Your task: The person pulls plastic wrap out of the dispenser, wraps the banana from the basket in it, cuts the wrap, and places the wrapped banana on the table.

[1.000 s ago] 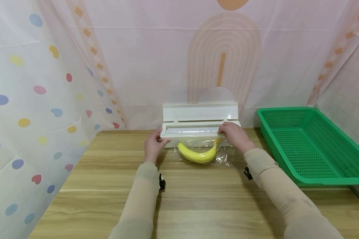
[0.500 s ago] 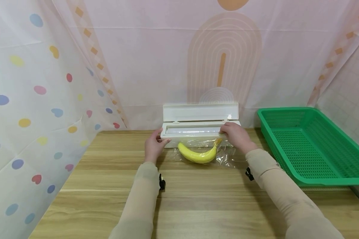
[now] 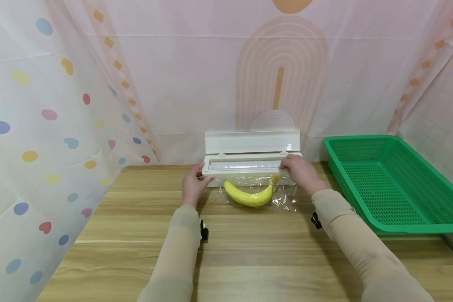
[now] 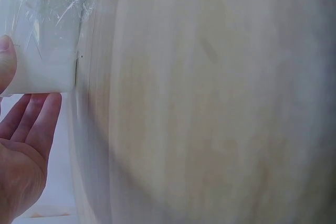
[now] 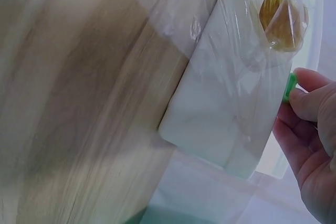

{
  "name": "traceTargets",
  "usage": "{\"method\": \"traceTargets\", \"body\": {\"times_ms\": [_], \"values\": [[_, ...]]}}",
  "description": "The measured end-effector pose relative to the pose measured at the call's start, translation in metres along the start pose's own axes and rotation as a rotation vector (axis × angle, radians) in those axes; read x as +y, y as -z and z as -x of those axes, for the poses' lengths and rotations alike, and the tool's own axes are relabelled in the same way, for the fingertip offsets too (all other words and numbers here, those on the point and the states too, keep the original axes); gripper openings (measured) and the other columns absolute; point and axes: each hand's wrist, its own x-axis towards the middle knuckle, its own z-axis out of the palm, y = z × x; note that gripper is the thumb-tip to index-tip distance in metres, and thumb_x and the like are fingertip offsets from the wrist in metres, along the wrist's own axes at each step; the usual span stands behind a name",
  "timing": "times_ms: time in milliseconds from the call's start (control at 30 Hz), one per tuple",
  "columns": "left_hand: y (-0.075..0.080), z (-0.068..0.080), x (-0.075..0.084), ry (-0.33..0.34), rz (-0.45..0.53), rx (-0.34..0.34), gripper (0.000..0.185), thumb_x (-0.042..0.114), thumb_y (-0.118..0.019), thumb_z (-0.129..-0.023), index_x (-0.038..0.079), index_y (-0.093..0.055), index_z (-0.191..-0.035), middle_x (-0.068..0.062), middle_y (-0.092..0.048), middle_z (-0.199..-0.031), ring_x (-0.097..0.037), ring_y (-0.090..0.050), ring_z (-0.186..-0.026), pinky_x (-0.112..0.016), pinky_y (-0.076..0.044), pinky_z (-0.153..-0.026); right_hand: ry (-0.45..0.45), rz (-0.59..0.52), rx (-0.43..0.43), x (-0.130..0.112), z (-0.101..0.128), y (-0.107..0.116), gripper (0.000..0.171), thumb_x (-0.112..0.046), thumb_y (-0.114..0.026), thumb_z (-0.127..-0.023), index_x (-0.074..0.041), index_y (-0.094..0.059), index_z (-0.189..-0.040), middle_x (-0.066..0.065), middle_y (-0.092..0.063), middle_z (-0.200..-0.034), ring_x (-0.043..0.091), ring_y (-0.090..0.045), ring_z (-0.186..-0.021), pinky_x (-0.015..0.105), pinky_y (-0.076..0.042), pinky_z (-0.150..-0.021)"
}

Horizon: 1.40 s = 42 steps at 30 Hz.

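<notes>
- Polka-dot curtain (image 3: pixel 30 126): hangs at far left, beside the table.
- Wood-grain table (image 3: pixel 249 260): carries the work; its left edge begins near the curtain.
- Left sleeve (image 3: pixel 173 256): beige, reaches forward over the table, with a black wrist fitting (image 3: pixel 204 231) on its inner side.
- Left hand (image 3: pixel 193 185): clamped on the left end of the dispenser, thumb against the front wall and fingers against the end face.
- White cling-film dispenser (image 3: pixel 249 157): sits at the table's rear edge, long side facing the person. Its hinged lid (image 3: pixel 253 142) stands raised along the back; a pale strip or roll lies in the recess.
- Yellow banana (image 3: pixel 249 199): lies lengthwise just in front of the dispenser, brown stem to the right, both ends curving toward the dispenser.
- Clear cling film (image 3: pixel 285 199): drapes over the banana and the dispenser's front wall, crumpled at right. Whether it also passes beneath the banana cannot be told.
- Green slider (image 5: pixel 290 86): small, at the dispenser's upper front edge, toward its right end.
- Right hand (image 3: pixel 301 171): thumb and index finger together on the slider, pinching it.
- Right sleeve (image 3: pixel 362 247): beige, slants in from lower right.
- Green perforated basket (image 3: pixel 419 229): rests at far right, apart from the dispenser.
</notes>
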Motion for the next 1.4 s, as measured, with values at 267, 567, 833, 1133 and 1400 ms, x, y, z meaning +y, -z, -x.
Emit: {"method": "traceTargets", "body": {"times_ms": [267,567,833,1133,1400], "values": [[-0.002,0.000,0.000,0.000,0.006,-0.012,0.064,0.020,-0.079,-0.086,0.011,-0.052,-0.143,-0.020,-0.064,-0.121,-0.032,-0.063,-0.107,-0.042,-0.053,-0.092,-0.047,0.016,0.006,0.007,0.009,0.005,0.018,0.011,-0.062,-0.087,-0.003,-0.072,-0.093,0.013,-0.068,-0.097,0.034,-0.065,-0.092,0.047,-0.055,-0.081],[0.003,0.000,0.000,-0.002,-0.015,0.007,0.063,0.018,-0.080,-0.085,0.010,-0.053,-0.142,-0.020,-0.065,-0.120,-0.032,-0.064,-0.106,-0.041,-0.054,-0.091,-0.087,0.008,0.076,0.015,0.017,0.005,0.018,0.010,-0.060,-0.089,-0.002,-0.072,-0.091,0.013,-0.066,-0.092,0.035,-0.063,-0.090,0.048,-0.054,-0.079],[0.003,0.001,-0.001,-0.008,-0.015,0.011,0.062,0.017,-0.079,-0.085,0.009,-0.054,-0.141,-0.020,-0.065,-0.121,-0.032,-0.064,-0.107,-0.042,-0.054,-0.091,-0.072,-0.004,0.145,0.018,0.022,0.001,0.019,0.013,-0.062,-0.085,-0.003,-0.072,-0.089,0.014,-0.068,-0.094,0.035,-0.063,-0.091,0.048,-0.054,-0.078],[0.002,0.000,-0.002,-0.020,-0.008,0.014,0.062,0.016,-0.080,-0.085,0.008,-0.054,-0.141,-0.021,-0.065,-0.120,-0.033,-0.064,-0.106,-0.042,-0.054,-0.091,-0.119,-0.020,0.134,0.018,0.024,0.000,0.024,0.016,-0.063,-0.082,-0.002,-0.073,-0.094,0.016,-0.068,-0.100,0.037,-0.062,-0.098,0.049,-0.053,-0.083],[0.004,0.001,-0.001,-0.009,-0.004,0.002,0.062,0.016,-0.079,-0.086,0.009,-0.054,-0.142,-0.020,-0.065,-0.121,-0.032,-0.064,-0.107,-0.041,-0.054,-0.091,-0.118,-0.030,0.169,0.019,0.025,-0.003,0.027,0.018,-0.062,-0.079,-0.002,-0.073,-0.094,0.016,-0.068,-0.102,0.037,-0.061,-0.100,0.049,-0.053,-0.084]]}}
